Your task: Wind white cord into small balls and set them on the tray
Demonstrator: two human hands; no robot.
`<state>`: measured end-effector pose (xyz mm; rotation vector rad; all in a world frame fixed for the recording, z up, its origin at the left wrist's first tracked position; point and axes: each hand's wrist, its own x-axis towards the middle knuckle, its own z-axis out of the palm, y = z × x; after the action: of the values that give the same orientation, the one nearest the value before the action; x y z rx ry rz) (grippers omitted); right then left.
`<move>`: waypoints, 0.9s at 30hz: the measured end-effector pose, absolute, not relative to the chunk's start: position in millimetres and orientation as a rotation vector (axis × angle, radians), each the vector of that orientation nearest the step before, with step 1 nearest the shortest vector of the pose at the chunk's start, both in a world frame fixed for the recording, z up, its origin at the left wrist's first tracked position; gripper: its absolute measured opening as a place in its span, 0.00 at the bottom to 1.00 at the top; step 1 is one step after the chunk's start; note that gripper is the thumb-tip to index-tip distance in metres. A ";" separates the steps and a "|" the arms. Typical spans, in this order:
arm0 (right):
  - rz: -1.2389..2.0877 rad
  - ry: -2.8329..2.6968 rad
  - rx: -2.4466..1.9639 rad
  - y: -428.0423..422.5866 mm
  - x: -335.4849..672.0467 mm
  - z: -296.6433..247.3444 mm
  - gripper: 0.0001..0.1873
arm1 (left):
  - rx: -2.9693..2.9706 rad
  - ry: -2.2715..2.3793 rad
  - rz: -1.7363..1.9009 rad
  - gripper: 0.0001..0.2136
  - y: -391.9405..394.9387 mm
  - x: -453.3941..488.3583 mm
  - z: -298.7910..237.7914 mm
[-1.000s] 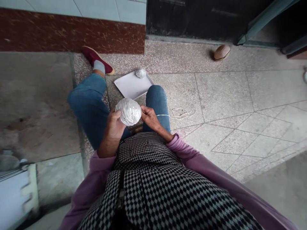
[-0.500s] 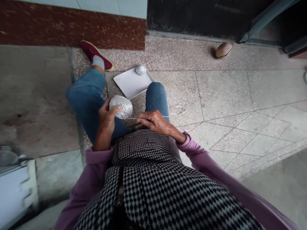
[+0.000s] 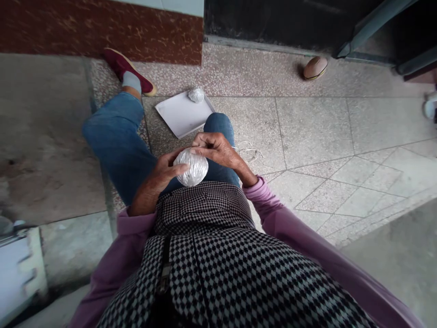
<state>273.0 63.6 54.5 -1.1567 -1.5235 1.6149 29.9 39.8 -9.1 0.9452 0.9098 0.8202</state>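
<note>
A shiny white ball of twine (image 3: 193, 169) sits above my lap, with my left hand (image 3: 170, 167) wrapped round its left side, thumb across the front. My right hand (image 3: 217, 148) is pinched at the top right of the ball, closed on a thin white strand of its twine. Loose white twine (image 3: 251, 149) trails past my right knee onto the floor. Beyond my knees, a smaller white ball of twine (image 3: 196, 95) rests at the far edge of a shallow white tray (image 3: 180, 119). How the fingertips meet the strand is partly hidden.
My knees stand on either side of the tray, a red shoe (image 3: 126, 68) at far left. A round tan object with a dark band (image 3: 315, 68) lies near the dark doorway. A red-brown wall base (image 3: 102, 34) borders the tiled floor. Pale flat things (image 3: 20, 273) are at lower left.
The ball of twine in my left hand has moved right and toward me. My right hand has gone up and left, from beside the ball to its top. The view has shifted slightly.
</note>
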 end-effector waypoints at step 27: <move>1.513 -1.047 -1.430 49.0 248.7 -0.2 0.32 | 0.766 0.909 0.937 0.34 30.0 39.6 5.6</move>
<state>248.7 49.0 -0.2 -1.4300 -1.0468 1.5134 39.6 30.0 5.6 0.7659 0.9089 0.9370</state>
